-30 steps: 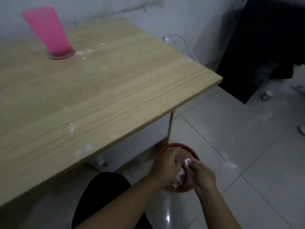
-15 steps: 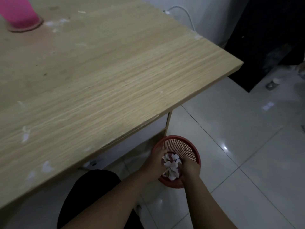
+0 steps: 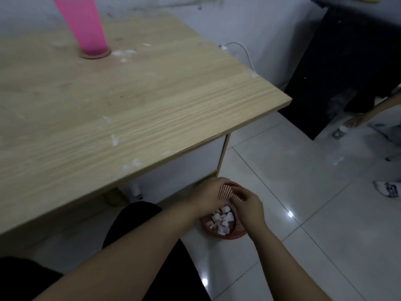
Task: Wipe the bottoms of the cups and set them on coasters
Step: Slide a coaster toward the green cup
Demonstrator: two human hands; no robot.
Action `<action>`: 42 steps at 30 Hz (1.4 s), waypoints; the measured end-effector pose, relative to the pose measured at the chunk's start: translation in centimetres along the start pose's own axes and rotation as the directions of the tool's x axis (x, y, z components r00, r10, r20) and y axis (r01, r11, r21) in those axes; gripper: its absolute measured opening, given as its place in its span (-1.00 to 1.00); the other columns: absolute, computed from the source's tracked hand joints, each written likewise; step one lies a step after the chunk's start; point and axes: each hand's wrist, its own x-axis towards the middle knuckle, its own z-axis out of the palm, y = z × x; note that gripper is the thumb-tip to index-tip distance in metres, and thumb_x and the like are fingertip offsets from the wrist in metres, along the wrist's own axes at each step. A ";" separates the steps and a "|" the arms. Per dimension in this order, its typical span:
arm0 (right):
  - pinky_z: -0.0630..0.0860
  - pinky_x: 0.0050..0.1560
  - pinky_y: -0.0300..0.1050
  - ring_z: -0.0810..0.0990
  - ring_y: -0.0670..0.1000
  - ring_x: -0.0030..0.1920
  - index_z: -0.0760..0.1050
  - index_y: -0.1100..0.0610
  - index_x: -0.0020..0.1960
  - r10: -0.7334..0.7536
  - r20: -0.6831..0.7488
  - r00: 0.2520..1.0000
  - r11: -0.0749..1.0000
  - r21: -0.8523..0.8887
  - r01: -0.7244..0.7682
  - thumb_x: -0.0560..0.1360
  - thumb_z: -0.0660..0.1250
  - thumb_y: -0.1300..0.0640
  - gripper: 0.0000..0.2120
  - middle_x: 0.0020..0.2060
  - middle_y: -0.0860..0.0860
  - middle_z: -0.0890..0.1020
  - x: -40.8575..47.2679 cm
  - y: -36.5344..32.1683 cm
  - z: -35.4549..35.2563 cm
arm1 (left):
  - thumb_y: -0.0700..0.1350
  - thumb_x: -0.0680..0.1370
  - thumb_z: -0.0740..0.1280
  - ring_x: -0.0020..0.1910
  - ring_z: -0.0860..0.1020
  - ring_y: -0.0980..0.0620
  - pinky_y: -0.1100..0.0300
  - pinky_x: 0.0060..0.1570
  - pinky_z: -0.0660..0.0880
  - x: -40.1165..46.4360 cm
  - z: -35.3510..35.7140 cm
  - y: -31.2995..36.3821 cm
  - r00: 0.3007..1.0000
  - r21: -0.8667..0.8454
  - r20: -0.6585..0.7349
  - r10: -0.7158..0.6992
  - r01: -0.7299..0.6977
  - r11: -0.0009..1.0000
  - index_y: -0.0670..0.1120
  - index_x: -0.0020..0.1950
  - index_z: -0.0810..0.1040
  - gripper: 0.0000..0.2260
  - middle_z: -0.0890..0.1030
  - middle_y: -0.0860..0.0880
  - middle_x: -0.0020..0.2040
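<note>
Your left hand and right hand met over the red basket of tissue scraps. I could not tell what their curled fingers held. The pink cup stood on its coaster at eleven o'clock on the tabletop.

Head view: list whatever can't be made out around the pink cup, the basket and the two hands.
- Pink cup: its top is cut off by the frame's upper edge, so the rim and contents are unseen.
- Coaster: mostly covered by the cup.
- Red basket: its far rim is hidden by the left hand and right hand.
- Both hands' fingers: curled away and blurred; whether they hold tissue can't be told.
</note>
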 end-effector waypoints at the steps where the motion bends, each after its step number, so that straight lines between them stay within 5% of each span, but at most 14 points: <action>1: 0.36 0.07 -0.26 0.55 -0.02 0.12 0.57 0.11 0.16 -0.067 -0.008 0.998 0.997 -0.031 0.066 0.45 0.33 0.24 -0.71 0.10 0.00 0.64 -1.2 -0.9 -0.5 | -0.12 0.46 0.40 0.28 0.47 0.00 0.01 0.26 0.45 -1.2 -0.6 0.5 1.000 0.022 -0.012 0.025 -0.025 0.999 0.02 0.41 0.36 -0.47 0.48 -0.03 0.32; 6: 0.29 -0.04 -0.57 0.50 -0.25 -0.04 0.59 0.00 0.07 -0.374 -0.020 0.927 0.923 -0.107 0.370 0.44 0.37 0.20 -0.76 -0.06 -0.19 0.58 -7.1 -5.6 -2.7 | -0.11 0.47 0.40 0.36 0.39 0.05 0.28 0.30 0.29 -7.5 -4.4 2.9 0.981 0.131 -0.125 0.148 -0.132 0.983 -0.01 0.46 0.30 -0.42 0.41 -0.03 0.41; 9: 0.30 0.01 -0.42 0.47 -0.18 0.06 0.57 -0.02 0.13 -0.525 -0.006 0.851 0.838 -0.174 0.516 0.45 0.37 0.15 -0.74 0.00 -0.16 0.58 -10.0 -9.7 -3.3 | -0.06 0.50 0.38 0.32 0.40 0.09 0.39 0.12 0.25 -12.0 -7.6 4.3 0.953 0.167 -0.202 0.226 -0.193 0.967 0.02 0.47 0.27 -0.43 0.42 0.03 0.39; 13: 0.34 0.09 -0.32 0.49 -0.14 0.13 0.54 0.02 0.18 -0.703 0.045 0.710 0.690 -0.200 0.696 0.47 0.36 0.14 -0.72 0.09 -0.11 0.61 -13.0 -16.6 -2.6 | -0.04 0.48 0.39 0.20 0.50 0.09 0.24 0.12 0.43 -18.4 -13.4 5.3 0.887 0.167 -0.382 0.259 -0.209 0.964 0.05 0.43 0.33 -0.47 0.50 0.04 0.30; 17: 0.41 0.16 -0.19 0.54 -0.07 0.16 0.54 0.02 0.18 -0.816 0.118 0.566 0.538 -0.205 0.818 0.46 0.36 0.13 -0.70 0.12 -0.10 0.63 -14.8 -24.3 1.2 | -0.06 0.46 0.42 0.17 0.52 0.11 0.28 0.08 0.41 -24.7 -19.3 3.1 0.778 0.197 -0.589 0.218 -0.123 0.973 0.06 0.40 0.37 -0.48 0.54 0.08 0.26; 26: 0.40 0.12 -0.25 0.55 -0.08 0.13 0.54 0.04 0.18 -0.877 0.329 0.350 0.360 -0.033 0.932 0.45 0.36 0.14 -0.70 0.11 -0.06 0.64 -19.5 -36.6 15.5 | -0.07 0.47 0.42 0.16 0.49 0.13 0.25 0.07 0.39 -38.0 -26.9 -6.7 0.523 0.045 -0.852 -0.039 0.147 0.988 0.08 0.37 0.40 -0.52 0.53 0.10 0.23; 33: 0.35 0.06 -0.30 0.54 -0.10 0.12 0.53 0.06 0.20 -0.852 0.475 0.221 0.271 0.039 0.962 0.48 0.33 0.13 -0.71 0.14 -0.06 0.62 -24.2 -40.5 25.0 | -0.10 0.45 0.43 0.18 0.53 0.06 0.16 0.11 0.47 -47.0 -28.4 -14.5 0.351 -0.090 -0.917 -0.189 0.280 0.956 0.01 0.35 0.44 -0.53 0.56 0.05 0.24; 42: 0.40 0.07 -0.30 0.57 -0.11 0.08 0.57 0.06 0.16 -0.801 0.554 0.228 0.345 0.116 0.931 0.48 0.31 0.16 -0.73 0.08 -0.04 0.65 -27.5 -41.8 32.4 | -0.16 0.45 0.44 0.15 0.53 0.03 0.18 0.07 0.44 -50.2 -29.8 -21.0 0.255 -0.255 -0.912 -0.321 0.259 0.931 -0.01 0.31 0.48 -0.56 0.57 0.02 0.20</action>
